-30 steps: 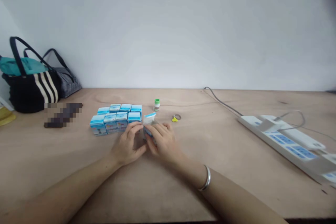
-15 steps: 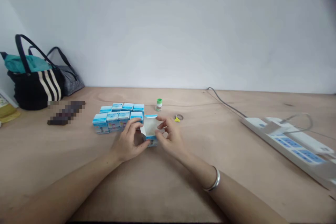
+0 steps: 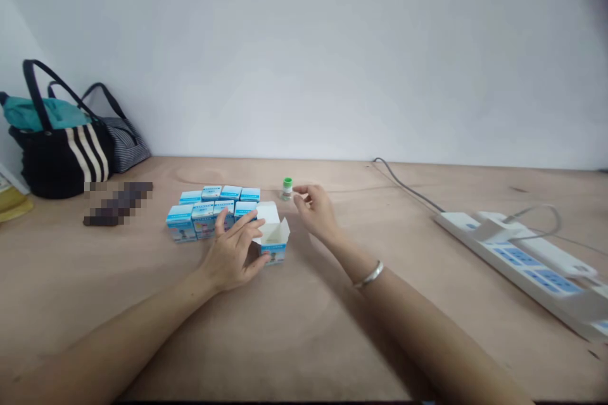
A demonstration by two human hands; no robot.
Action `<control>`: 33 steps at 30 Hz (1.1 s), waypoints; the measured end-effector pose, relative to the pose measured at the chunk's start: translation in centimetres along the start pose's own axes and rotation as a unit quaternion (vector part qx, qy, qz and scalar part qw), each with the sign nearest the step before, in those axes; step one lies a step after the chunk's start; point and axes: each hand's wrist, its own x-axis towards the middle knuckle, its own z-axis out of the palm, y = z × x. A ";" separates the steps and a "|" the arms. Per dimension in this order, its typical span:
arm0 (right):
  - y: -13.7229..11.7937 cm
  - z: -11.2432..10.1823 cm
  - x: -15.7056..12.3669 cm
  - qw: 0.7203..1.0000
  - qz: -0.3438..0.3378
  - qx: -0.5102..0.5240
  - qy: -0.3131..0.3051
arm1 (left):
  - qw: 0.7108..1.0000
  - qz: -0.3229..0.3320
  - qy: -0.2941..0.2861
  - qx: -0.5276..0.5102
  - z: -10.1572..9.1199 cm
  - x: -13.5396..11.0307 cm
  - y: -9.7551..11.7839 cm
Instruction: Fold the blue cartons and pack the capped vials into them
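Note:
A small blue-and-white carton [image 3: 272,253] stands upright with its top flaps raised and its pale inside showing. My left hand [image 3: 234,250] steadies it from the left, thumb at the front and fingers along the left edge. Beyond the carton stands a little vial [image 3: 287,188] with a green cap. My right hand [image 3: 316,210] is just right of the vial, fingers curved and thumb apart from the forefinger, with nothing visible between them. Several similar closed cartons [image 3: 182,228] sit in two rows left of the open one.
A white power strip [image 3: 513,266] with a plug and grey cable lies at the right. On the left are a black bag [image 3: 57,161] with white stripes, a striped grey bag [image 3: 128,145] and a blurred dark object [image 3: 118,204]. A pale wall closes off the back.
My right hand has left the carton's flaps and moved forward to the vial's side. The carton's top now stands wider open. A yellow tag with a ring has become hidden behind my right hand.

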 end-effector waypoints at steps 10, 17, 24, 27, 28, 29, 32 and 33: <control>2.8 2.2 2.8 0.993 -0.027 -0.110 -0.013 | 0.999 0.012 -0.006 -0.038 0.3 -0.1 -0.4; 0.7 -1.8 1.5 0.991 -0.072 0.001 0.109 | 0.999 0.007 0.004 -0.046 0.5 -0.3 -0.4; -4.5 -6.2 -2.5 0.959 -0.209 0.194 0.007 | 0.997 -0.013 0.012 -0.069 0.9 -0.7 -0.4; -4.9 -6.3 -3.3 0.956 -0.252 0.148 -0.036 | 0.997 -0.011 0.013 -0.070 1.0 -0.8 -0.5; -4.9 -6.2 -3.4 0.957 -0.255 0.132 -0.048 | 0.997 -0.010 0.013 -0.070 1.0 -0.9 -0.5; -4.9 -6.1 -3.4 0.959 -0.252 0.118 -0.058 | 0.997 -0.009 0.013 -0.070 1.1 -0.9 -0.5; -5.2 -5.6 -3.6 0.966 -0.228 0.085 -0.082 | 0.998 -0.001 0.019 -0.067 1.1 -0.9 -0.5; -5.3 -5.4 -3.6 0.967 -0.225 0.075 -0.096 | 0.998 0.002 0.021 -0.064 1.1 -0.9 -0.5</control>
